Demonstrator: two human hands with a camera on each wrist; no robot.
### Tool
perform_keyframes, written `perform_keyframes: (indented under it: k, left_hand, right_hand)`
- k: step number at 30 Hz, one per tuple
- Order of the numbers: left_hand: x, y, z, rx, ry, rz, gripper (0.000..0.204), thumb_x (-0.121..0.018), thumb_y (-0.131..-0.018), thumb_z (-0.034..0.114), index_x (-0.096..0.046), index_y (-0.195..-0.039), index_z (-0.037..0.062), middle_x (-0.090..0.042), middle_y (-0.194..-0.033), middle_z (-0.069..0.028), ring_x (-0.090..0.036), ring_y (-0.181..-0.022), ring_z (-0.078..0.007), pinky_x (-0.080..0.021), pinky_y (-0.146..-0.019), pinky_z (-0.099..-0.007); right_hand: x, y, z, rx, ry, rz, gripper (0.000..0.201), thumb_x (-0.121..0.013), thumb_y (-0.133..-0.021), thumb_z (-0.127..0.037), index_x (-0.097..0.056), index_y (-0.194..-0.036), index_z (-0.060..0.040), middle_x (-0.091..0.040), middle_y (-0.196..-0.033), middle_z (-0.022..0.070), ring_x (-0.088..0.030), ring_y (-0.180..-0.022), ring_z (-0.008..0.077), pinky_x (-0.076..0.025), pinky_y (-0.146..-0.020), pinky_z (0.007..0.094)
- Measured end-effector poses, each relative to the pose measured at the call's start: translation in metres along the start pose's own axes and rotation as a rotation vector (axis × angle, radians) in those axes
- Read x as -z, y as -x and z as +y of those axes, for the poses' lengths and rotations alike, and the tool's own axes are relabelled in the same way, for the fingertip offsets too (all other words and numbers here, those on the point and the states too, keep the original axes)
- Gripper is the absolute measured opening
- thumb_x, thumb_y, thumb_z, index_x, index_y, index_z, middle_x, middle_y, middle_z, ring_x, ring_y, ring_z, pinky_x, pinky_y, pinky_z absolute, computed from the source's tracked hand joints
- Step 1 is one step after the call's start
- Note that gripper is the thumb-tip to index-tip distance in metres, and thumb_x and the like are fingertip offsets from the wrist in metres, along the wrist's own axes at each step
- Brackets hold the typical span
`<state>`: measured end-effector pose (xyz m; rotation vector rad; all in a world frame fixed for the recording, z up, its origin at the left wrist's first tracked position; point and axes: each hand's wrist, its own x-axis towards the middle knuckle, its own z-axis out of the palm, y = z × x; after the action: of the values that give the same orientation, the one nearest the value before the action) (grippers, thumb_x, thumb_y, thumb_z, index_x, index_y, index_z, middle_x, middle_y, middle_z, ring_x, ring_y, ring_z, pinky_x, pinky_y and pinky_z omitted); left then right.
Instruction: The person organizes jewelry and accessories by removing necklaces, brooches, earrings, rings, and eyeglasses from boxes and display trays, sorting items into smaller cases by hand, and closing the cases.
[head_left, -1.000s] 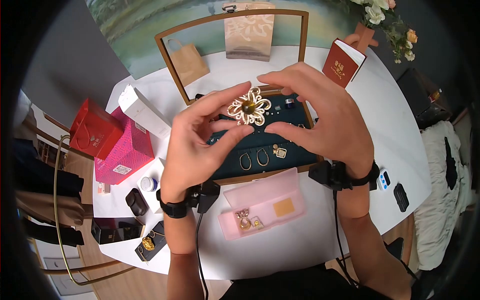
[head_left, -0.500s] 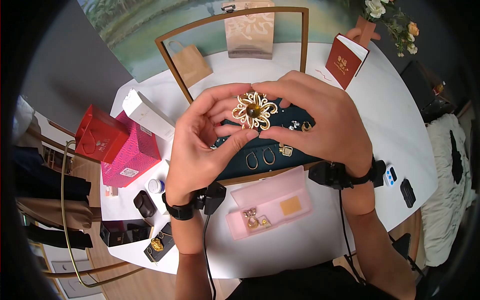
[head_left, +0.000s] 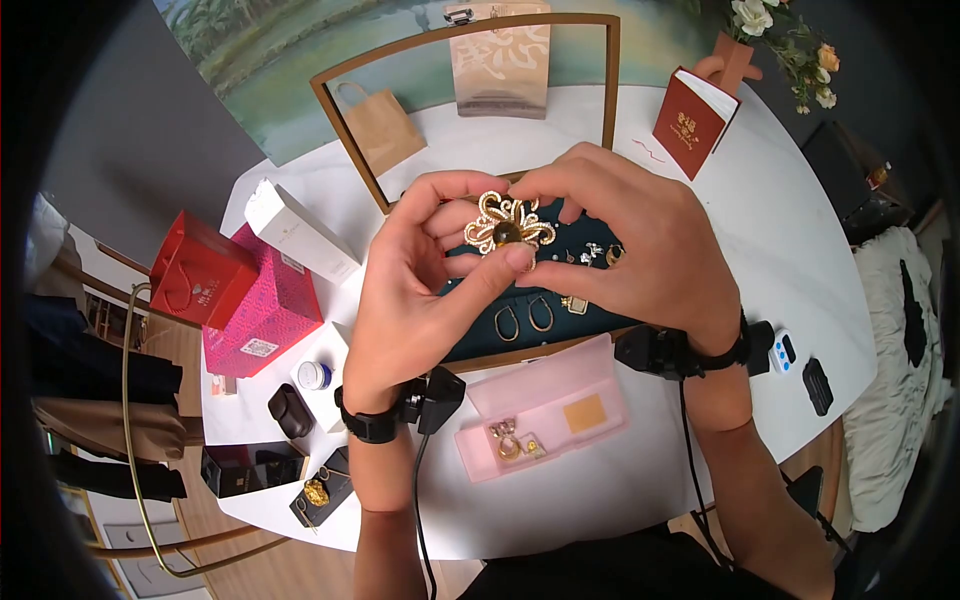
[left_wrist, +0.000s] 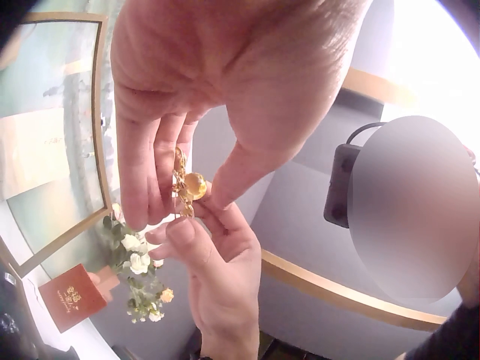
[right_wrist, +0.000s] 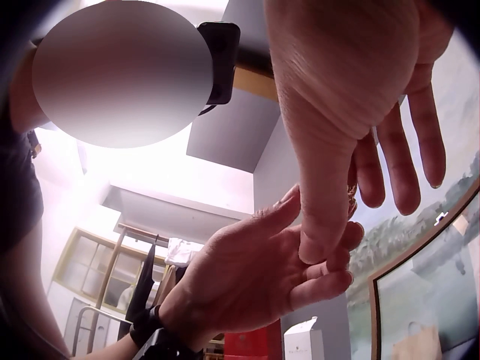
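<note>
Both hands hold a gold openwork flower brooch (head_left: 509, 225) set with small clear stones round a dark amber-coloured bead. The left hand (head_left: 425, 265) pinches it, thumb over the front lower edge and fingers behind. Fingertips of the right hand (head_left: 640, 235) grip its right side, at top and bottom. Seen edge-on in the left wrist view, the brooch (left_wrist: 189, 185) sits between the two hands. Fingers mostly hide it in the right wrist view. Beneath the hands lies a wood-framed jewellery case with dark teal lining (head_left: 480, 338), hoop earrings (head_left: 507, 322) and other pieces, its glass lid (head_left: 613, 90) raised.
Nearest the person lies an open pink box (head_left: 475, 458) with several jewellery pieces. Left are a red bag (head_left: 200, 270), a pink box (head_left: 270, 318), a white box (head_left: 300, 232) and a glasses case (head_left: 290, 410). A red booklet (head_left: 690, 125) stands at back right.
The right hand, earlier apart from the brooch, has come in to grip its edge. The brooch has tilted, and the left thumb has moved up over its front. The head view has shifted slightly.
</note>
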<state>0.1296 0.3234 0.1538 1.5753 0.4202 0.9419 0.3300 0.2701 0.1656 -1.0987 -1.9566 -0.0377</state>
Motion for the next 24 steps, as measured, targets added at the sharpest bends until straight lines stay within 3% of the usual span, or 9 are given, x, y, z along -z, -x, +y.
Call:
perform_keyframes:
  k: [5,7,16,24]
  left_hand:
    - [0.0015,-0.0009,0.0011,0.005,0.002,0.025,0.039,-0.067,-0.09,-0.005,-0.052,-0.125,-0.0065,-0.067,-0.114,-0.0132,-0.065,-0.105,-0.014,-0.058,-0.089,-0.027]
    - [0.0025,-0.0009,0.0012,0.013,0.004,0.03,0.038,-0.067,-0.09,-0.005,-0.052,-0.125,-0.0069,-0.066,-0.115,-0.0135,-0.064,-0.106,-0.0141,-0.057,-0.089,-0.0269]
    - [0.0035,0.0003,0.0027,-0.003,0.028,0.042,0.044,-0.066,-0.091,-0.006,-0.051,-0.133,-0.0082,-0.065,-0.119,-0.0137,-0.062,-0.111,-0.015,-0.054,-0.093,-0.0266]
    - [0.0082,0.0002,0.0016,-0.064,-0.001,0.08,0.051,-0.069,-0.086,-0.011,-0.05,-0.133,-0.0072,-0.066,-0.107,-0.0086,-0.064,-0.099,-0.0102,-0.054,-0.089,-0.0238]
  right_hand:
    - [-0.0017,-0.0004,-0.0005,-0.014,-0.027,0.008,0.049,-0.088,-0.066,-0.017,-0.066,-0.109,-0.0091,-0.066,-0.093,0.0026,-0.062,-0.074,0.0178,-0.053,-0.065,0.0274]
    - [0.0001,-0.0009,0.0003,-0.019,-0.004,-0.042,0.045,-0.083,-0.072,-0.023,-0.063,-0.112,-0.0134,-0.067,-0.096,0.0028,-0.068,-0.086,0.0231,-0.053,-0.068,0.0324]
    - [0.0018,-0.0008,0.0027,0.01,0.018,-0.034,0.035,-0.078,-0.079,-0.023,-0.065,-0.109,-0.0119,-0.067,-0.093,0.0029,-0.069,-0.081,0.0217,-0.052,-0.064,0.0322]
    - [0.0001,-0.0005,0.0031,0.024,0.016,-0.032,0.033,-0.08,-0.077,-0.023,-0.065,-0.104,-0.0114,-0.067,-0.09,0.0025,-0.068,-0.079,0.0205,-0.052,-0.062,0.031]
